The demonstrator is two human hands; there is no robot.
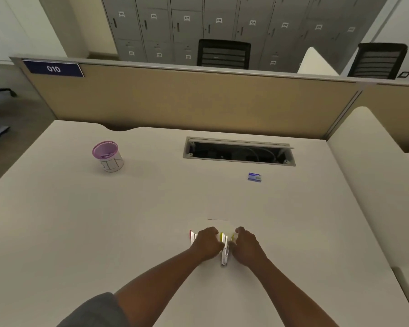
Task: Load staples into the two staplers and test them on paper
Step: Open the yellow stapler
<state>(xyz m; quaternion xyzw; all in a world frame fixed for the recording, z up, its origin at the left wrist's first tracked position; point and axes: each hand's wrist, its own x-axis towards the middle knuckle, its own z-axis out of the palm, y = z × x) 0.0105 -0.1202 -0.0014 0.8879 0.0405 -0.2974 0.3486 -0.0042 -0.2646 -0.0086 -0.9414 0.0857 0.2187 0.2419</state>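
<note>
Head view, low in the middle: the red stapler (192,238) lies beside the left hand (207,243). Both curled hands hold the yellow stapler (224,249), right hand (246,247) too. It looks like opening it. Next, get staples from the box (254,177), upper right.

Yellow-trimmed white stapler (224,250) lower centre, opened out flat. Red-trimmed stapler (192,238) just left, partly hidden. Blue staple box (254,177) centre right, closed. Faint paper sheet (218,210) above staplers.
</note>
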